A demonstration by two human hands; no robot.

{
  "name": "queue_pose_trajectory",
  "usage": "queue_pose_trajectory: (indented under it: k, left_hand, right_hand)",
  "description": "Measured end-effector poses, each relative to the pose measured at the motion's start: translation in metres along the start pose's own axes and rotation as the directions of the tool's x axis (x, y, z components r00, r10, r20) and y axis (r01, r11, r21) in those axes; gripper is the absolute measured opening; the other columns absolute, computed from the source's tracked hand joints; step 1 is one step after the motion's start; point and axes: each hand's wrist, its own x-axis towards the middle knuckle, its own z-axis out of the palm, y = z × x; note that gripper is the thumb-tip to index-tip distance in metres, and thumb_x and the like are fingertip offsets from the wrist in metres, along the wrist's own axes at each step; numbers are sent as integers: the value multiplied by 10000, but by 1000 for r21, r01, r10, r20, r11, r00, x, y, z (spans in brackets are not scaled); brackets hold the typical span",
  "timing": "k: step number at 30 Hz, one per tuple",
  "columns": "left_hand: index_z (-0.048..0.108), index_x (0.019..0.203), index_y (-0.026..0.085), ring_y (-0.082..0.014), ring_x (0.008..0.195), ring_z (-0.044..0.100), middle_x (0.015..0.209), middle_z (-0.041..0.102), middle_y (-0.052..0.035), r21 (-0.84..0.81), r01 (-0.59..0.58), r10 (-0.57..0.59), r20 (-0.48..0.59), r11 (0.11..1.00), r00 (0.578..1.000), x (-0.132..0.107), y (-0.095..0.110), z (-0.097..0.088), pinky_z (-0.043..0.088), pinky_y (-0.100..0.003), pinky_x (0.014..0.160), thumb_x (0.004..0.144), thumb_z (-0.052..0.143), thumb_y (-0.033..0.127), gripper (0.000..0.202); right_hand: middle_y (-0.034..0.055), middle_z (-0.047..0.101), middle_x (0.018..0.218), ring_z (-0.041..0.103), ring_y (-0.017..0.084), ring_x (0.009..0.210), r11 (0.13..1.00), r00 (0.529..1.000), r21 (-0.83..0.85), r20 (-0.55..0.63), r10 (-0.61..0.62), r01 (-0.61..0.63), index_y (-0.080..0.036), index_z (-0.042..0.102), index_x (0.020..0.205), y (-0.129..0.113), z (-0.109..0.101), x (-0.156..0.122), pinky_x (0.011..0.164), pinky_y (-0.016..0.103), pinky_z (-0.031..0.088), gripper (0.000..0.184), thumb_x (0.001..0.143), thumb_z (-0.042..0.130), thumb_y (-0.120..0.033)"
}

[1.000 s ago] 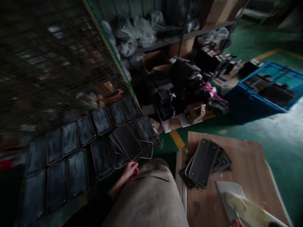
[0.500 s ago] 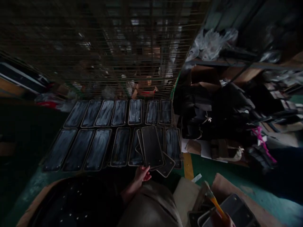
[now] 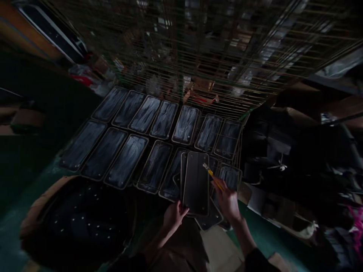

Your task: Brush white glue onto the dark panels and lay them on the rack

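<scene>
My left hand (image 3: 173, 216) is closed on the near end of a dark rectangular panel (image 3: 196, 182) that lies on top of a few more loose panels. My right hand (image 3: 227, 200) is closed around a small yellow-handled brush (image 3: 210, 173), whose tip rests at the top panel's upper right edge. Beyond them, two rows of several dark panels smeared with whitish coating (image 3: 159, 128) lie side by side on a wire rack.
A wire-mesh rack (image 3: 198, 49) rises behind the panels. A dark round container (image 3: 79, 226) sits at the lower left. Heaps of dark goods and cardboard (image 3: 297, 162) fill the right side, on a green floor (image 3: 266, 234).
The view has swung left onto the rack. My right hand has come in from the lower right with the brush and now reaches the top panel. My left hand keeps its hold.
</scene>
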Motion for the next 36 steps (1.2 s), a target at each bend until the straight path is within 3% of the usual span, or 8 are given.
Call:
queue_pose_trajectory:
  k: [3, 7, 12, 18, 21, 27, 30, 36]
  left_hand:
    - [498, 762, 190, -54, 321, 445, 539, 526, 51, -109, 2, -6, -34, 994, 999, 2, 0, 5, 262, -166, 339, 795, 643, 482, 328]
    - [486, 769, 187, -74, 333, 474, 502, 520, 51, -287, 73, -69, 23, 955, 997, 1, 1, 8, 319, -172, 329, 765, 644, 548, 395]
    - [470, 774, 189, -85, 341, 496, 489, 526, 50, -368, 74, -62, 46, 927, 997, 2, -3, 7, 358, -182, 331, 757, 634, 580, 424]
    - [463, 747, 190, -86, 349, 506, 498, 538, 42, -391, 65, -51, 46, 918, 998, 4, -6, 8, 371, -183, 336, 754, 636, 589, 435]
    - [462, 741, 192, -85, 347, 506, 494, 536, 45, -403, 73, -55, 57, 912, 997, 4, -7, 7, 372, -180, 338, 751, 640, 593, 438]
    - [482, 743, 186, -85, 346, 516, 497, 554, 36, -417, 61, -40, 59, 907, 997, 6, -12, 7, 355, -168, 330, 762, 643, 579, 426]
    - [474, 725, 186, -83, 336, 509, 486, 548, 37, -431, 76, -51, 68, 899, 996, 7, -11, 7, 350, -166, 326, 758, 648, 580, 432]
    - [472, 731, 186, -84, 346, 517, 485, 552, 37, -417, 73, -46, 75, 906, 996, 5, -7, 2, 367, -172, 335, 771, 644, 564, 418]
  right_hand:
    - [46, 707, 1100, 698, 163, 903, 983, 989, -110, 55, -139, 144, -222, 588, 1223, 19, 2, 36, 763, 257, 558, 288, 987, 444, -302]
    - [42, 710, 1099, 695, 155, 919, 957, 966, -133, 67, -252, 258, -219, 600, 1221, 29, 1, 72, 807, 262, 556, 283, 981, 464, -282]
    - [41, 698, 1140, 683, 167, 982, 957, 963, -122, 93, -253, 263, -222, 614, 1217, 34, 7, 90, 895, 304, 545, 292, 974, 471, -297]
    - [40, 696, 1143, 689, 160, 957, 963, 959, -149, 208, -193, 226, -228, 591, 1231, 36, 8, 55, 813, 269, 554, 288, 983, 456, -285]
    - [37, 705, 1120, 694, 159, 938, 967, 965, -154, 202, -168, 201, -227, 595, 1223, 30, 1, 43, 782, 258, 557, 284, 980, 463, -293]
    - [53, 712, 1099, 697, 163, 910, 963, 974, -176, 134, -181, 203, -210, 624, 1187, 28, 4, 76, 797, 260, 550, 273, 972, 478, -296]
    - [54, 713, 1098, 700, 166, 890, 962, 970, -179, 168, -178, 207, -210, 621, 1190, 31, 12, 75, 788, 265, 552, 274, 969, 480, -291]
    - [60, 701, 1127, 691, 177, 944, 971, 938, -158, 325, -119, 178, -208, 606, 1227, 13, 4, 3, 825, 290, 564, 320, 955, 436, -203]
